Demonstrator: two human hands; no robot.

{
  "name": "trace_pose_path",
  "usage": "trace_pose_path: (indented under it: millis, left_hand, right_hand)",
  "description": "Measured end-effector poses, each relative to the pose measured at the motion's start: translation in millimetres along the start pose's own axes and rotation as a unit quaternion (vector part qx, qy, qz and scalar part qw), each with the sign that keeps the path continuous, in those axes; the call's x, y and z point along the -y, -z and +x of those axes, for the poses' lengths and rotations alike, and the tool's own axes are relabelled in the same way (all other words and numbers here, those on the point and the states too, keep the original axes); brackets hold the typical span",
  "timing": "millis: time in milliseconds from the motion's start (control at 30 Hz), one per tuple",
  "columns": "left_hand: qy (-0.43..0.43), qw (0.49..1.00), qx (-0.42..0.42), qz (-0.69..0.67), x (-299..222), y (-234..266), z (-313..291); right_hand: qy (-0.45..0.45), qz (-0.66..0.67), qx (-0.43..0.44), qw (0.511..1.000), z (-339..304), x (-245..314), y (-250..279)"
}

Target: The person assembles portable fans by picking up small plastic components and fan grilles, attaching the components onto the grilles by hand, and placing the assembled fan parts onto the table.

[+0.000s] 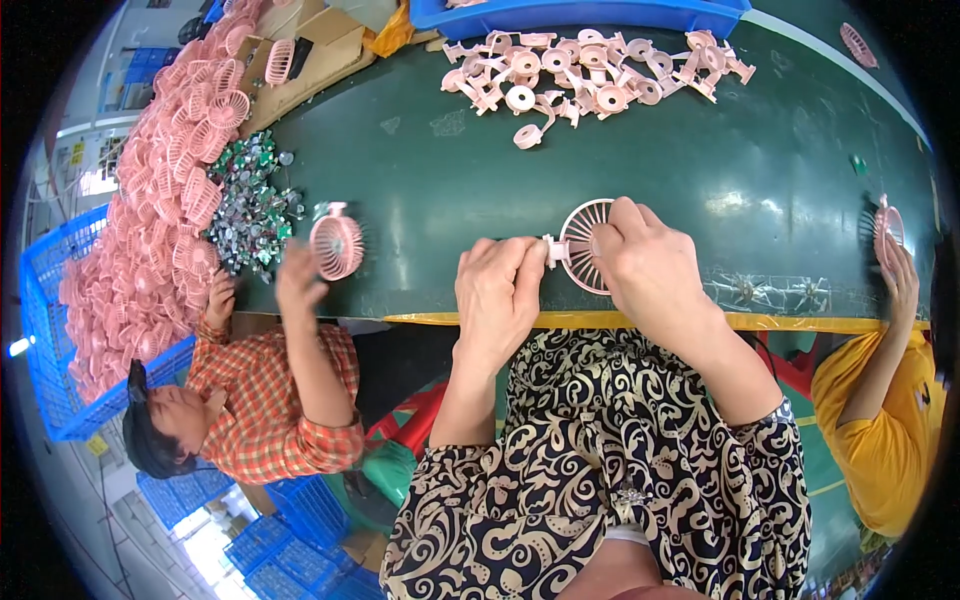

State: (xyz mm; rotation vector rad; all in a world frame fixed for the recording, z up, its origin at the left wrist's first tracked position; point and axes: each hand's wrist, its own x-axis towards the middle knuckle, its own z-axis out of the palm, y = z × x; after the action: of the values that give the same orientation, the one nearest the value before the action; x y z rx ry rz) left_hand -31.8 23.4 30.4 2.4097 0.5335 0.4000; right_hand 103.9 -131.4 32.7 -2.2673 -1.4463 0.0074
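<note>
Just past the table's near edge, my left hand (498,288) is closed, its thumb and fingertips pinching a small pale pink plastic piece (556,251). That piece meets the left side of a round pink fan guard (580,248) with radiating ribs. My right hand (648,262) is closed over the right part of the guard, its bent fingers pressed on the ribs and hiding that side. Whether the piece is fixed to the guard or only touching it, I cannot tell.
Small pink ring-shaped brackets (590,70) lie piled below a blue bin (590,18). At left are heaped pink fan guards (165,230), small green and silver parts (250,200), and a lone guard (337,246) near a co-worker's blurred hand (298,280). Another co-worker's hand (900,280) holds a guard at right.
</note>
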Motion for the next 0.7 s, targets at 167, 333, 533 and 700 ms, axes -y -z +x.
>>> trace_pose_path:
  millis: [167, 333, 533, 700]
  left_hand:
    - [0.033, 0.999, 0.007, 0.005, -11.7, -12.0, 6.1]
    - [0.044, 0.999, -0.01, -0.017, -17.0, -19.9, 10.7]
    - [0.026, 0.999, -0.035, -0.018, -11.8, -27.7, 9.5]
    - [0.044, 0.996, -0.036, -0.067, -10.8, -26.1, 10.1]
  right_hand:
    - [-0.007, -0.009, 0.016, 1.0, 0.4, -2.3, -2.0]
    - [-0.009, 0.025, -0.02, 0.999, -2.8, -1.8, -1.7]
    - [-0.011, 0.097, -0.022, 0.995, -7.0, -0.9, 4.2]
    - [-0.014, 0.088, -0.022, 0.996, -10.7, 0.9, 3.6]
